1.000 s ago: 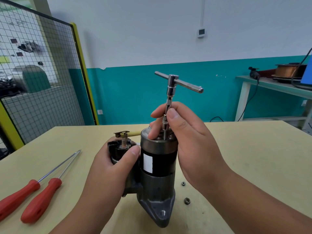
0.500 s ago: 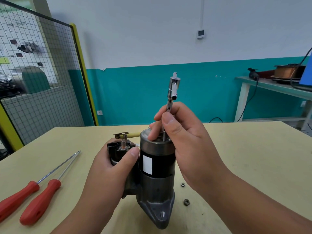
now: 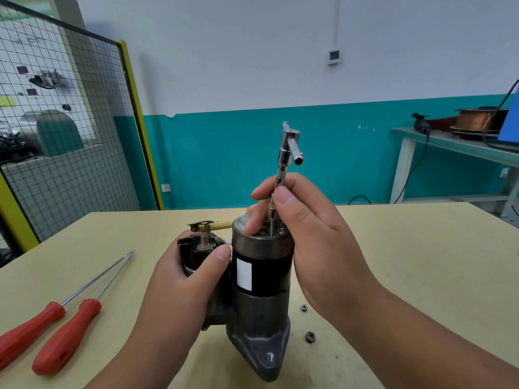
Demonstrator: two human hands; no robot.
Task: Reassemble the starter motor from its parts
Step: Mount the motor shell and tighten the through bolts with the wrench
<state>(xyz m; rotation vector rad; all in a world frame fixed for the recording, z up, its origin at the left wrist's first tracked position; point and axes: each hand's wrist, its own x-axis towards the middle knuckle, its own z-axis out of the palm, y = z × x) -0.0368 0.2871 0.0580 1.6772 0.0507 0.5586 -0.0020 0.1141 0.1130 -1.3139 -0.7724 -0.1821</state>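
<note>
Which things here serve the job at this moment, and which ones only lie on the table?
In use:
- motor, gripped by the left hand
- T-wrench, shaft pinched by the right hand, tip in the motor's top

Lying about:
- two red screwdrivers
- two loose nuts, perhaps needed later

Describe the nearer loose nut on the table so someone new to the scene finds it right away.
Start at the starter motor standing upright on the table. Just right of its base lie two loose nuts. The nearer nut lies closer to the camera and looks bigger and darker than the small nut behind it.
</note>
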